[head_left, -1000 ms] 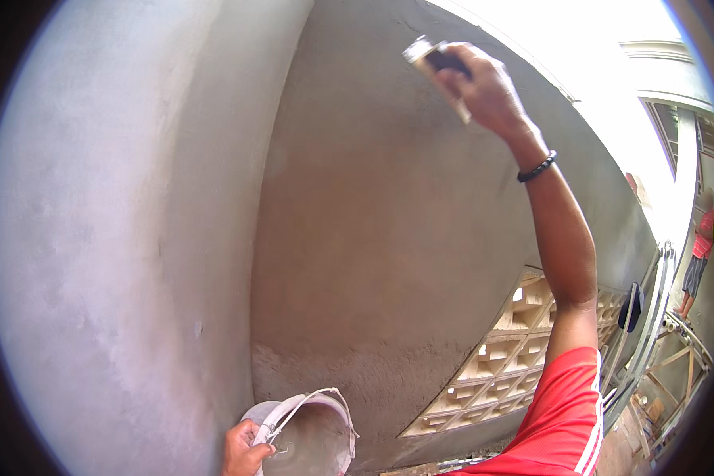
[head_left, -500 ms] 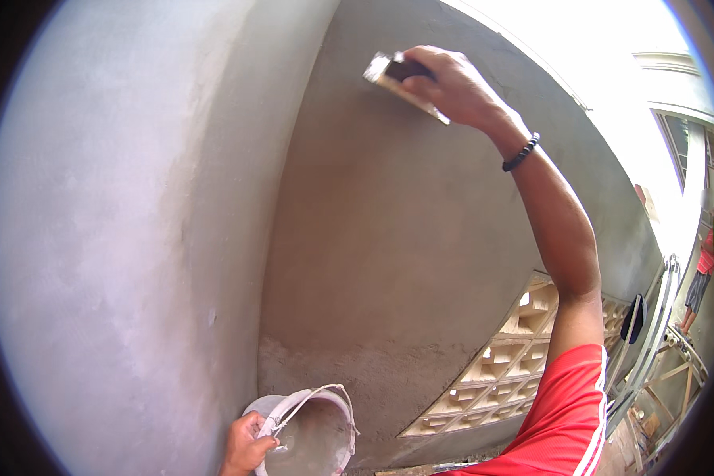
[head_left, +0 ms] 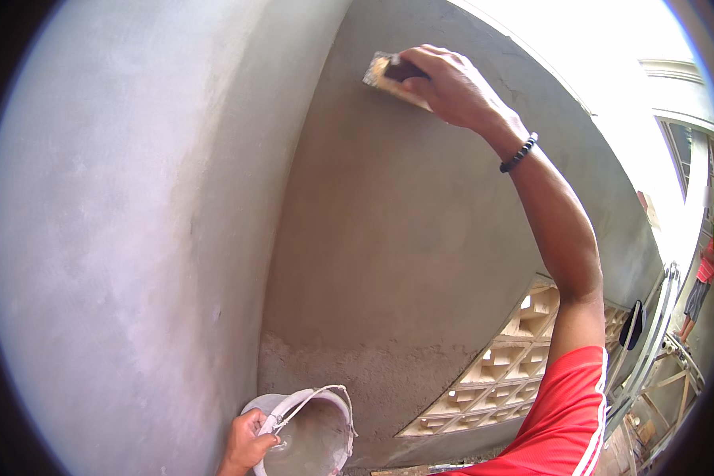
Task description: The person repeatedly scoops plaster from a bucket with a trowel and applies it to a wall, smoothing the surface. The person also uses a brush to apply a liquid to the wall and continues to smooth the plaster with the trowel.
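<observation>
My right hand (head_left: 448, 87) is raised high, closed round the dark handle of a flat plastering float (head_left: 381, 73) with a pale, crusted edge, held against the grey plastered wall (head_left: 373, 222). Its arm wears a dark bead bracelet. At the bottom, my left hand (head_left: 246, 440) grips the rim of a pale bucket (head_left: 347, 428) with a rope handle and grey, wet-looking material inside. The bucket is beside the corner where a paler grey wall (head_left: 111, 238) meets the plastered one.
A cream lattice vent block panel (head_left: 500, 365) is set low in the wall. At the far right are a scaffold (head_left: 674, 381), long poles and another person (head_left: 702, 278) in red top and dark shorts. A bright opening (head_left: 611, 55) runs along the wall's top.
My right hand and the float have moved left across the upper wall, mostly in the first half second. My left hand still grips the bucket, which sits slightly further right in the picture.
</observation>
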`<action>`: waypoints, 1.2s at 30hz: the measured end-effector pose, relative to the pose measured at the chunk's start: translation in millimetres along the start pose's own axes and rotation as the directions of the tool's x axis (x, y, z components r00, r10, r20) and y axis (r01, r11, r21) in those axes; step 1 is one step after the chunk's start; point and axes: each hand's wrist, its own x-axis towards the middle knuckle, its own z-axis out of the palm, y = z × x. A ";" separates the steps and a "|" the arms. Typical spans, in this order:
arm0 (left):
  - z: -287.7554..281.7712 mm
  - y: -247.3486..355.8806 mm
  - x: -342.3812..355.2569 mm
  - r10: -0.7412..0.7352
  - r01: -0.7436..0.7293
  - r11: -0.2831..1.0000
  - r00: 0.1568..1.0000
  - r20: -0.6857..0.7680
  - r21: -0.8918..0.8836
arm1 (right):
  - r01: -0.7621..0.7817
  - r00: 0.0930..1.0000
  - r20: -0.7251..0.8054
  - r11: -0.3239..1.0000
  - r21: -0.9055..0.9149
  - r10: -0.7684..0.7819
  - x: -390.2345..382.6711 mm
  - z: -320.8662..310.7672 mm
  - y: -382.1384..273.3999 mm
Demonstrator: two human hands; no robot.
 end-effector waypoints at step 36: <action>-1.2 0.5 6.4 0.012 -0.010 0.996 1.000 0.021 -0.091 | -0.165 0.969 0.193 0.985 0.042 0.154 -82.4 -55.5 59.1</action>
